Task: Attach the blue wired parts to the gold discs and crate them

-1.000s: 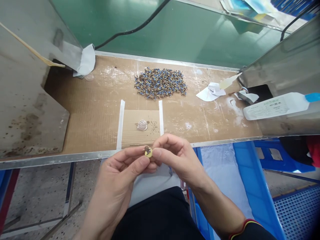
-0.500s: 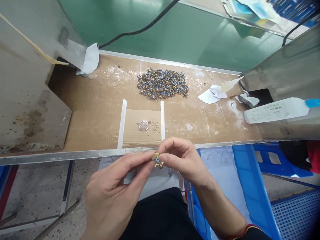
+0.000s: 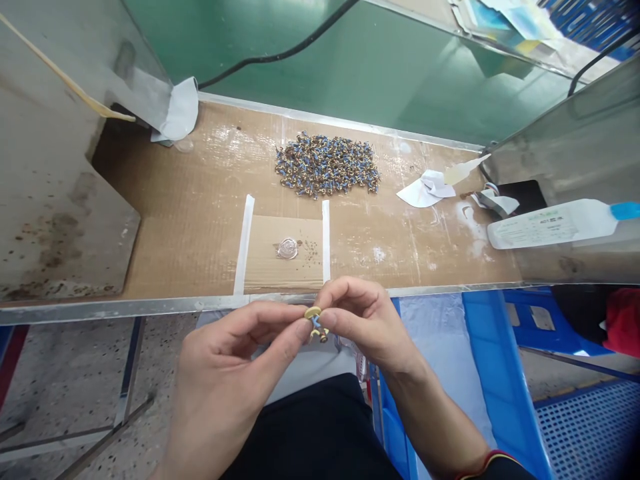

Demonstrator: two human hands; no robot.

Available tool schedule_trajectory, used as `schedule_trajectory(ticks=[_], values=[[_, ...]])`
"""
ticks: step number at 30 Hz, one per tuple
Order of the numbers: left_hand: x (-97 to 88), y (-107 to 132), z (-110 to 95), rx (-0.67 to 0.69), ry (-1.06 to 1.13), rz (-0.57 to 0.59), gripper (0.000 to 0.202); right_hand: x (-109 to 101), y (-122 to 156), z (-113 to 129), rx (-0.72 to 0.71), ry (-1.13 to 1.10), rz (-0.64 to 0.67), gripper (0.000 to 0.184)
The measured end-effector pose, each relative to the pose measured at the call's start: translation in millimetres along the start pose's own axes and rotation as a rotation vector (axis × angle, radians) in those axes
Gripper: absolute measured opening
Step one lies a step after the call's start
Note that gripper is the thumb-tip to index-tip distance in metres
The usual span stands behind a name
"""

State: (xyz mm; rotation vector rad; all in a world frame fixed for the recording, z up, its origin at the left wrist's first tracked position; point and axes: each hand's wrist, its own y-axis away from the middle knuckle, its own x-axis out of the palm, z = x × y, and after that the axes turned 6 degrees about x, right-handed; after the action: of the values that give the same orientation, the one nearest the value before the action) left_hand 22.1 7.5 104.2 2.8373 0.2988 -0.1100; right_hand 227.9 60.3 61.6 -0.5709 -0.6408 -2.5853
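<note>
A: Holding what?
B: Gripping small figurine [image 3: 317,325] pinch-style in left hand [image 3: 233,373] and right hand [image 3: 365,327]. Pinching by yellow disc [image 3: 313,311] with left, right thumb [image 3: 333,321] against blue body [image 3: 316,321].
A: Where, relative to bench [image 3: 190,233]?
B: Just off near edge, disc end toward it. Also seeing pile of similar pieces [image 3: 327,167] near far edge.

Tiny figure [image 3: 317,322]: blue in the middle, with yellow and brown bits
Round disc [image 3: 313,311]: yellow, flat, touching the blue part
Figure's pose: brown end toward the person's body
Place: in the grip of the left hand [image 3: 233,373] and right hand [image 3: 367,327]
</note>
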Motion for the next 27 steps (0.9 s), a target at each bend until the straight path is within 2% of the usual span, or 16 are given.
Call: schedule_trajectory(ticks=[6,9,14,18,22,27], values=[[5.7,-3.8,-6.5,-0.101,0.103,0.077,0.019,-2.3,4.5,-6.6,0.073,-0.038,0.012,0.019],[7.6,-4.7,-7.2,-0.108,0.13,0.13,0.022,-4.8,5.6,-10.1,0.1,-0.049,0.013,0.021],[7.3,-6.4,2.5,-0.092,0.154,0.19,0.025,-4.2,4.8,-11.0,0.139,-0.075,-0.009,0.028],[8.6,-8.0,6.6,-0.079,0.181,0.194,0.026,-0.2,3.3,-10.0,0.171,-0.098,-0.029,0.034],[9.7,-10.0,7.5,-0.071,0.165,0.187,0.027,-0.1,2.9,-13.4,0.168,-0.119,-0.036,0.031],[10.1,-12.7,10.2,-0.033,0.107,0.185,0.026,-4.7,2.4,-17.6,0.149,-0.046,-0.08,0.032]])
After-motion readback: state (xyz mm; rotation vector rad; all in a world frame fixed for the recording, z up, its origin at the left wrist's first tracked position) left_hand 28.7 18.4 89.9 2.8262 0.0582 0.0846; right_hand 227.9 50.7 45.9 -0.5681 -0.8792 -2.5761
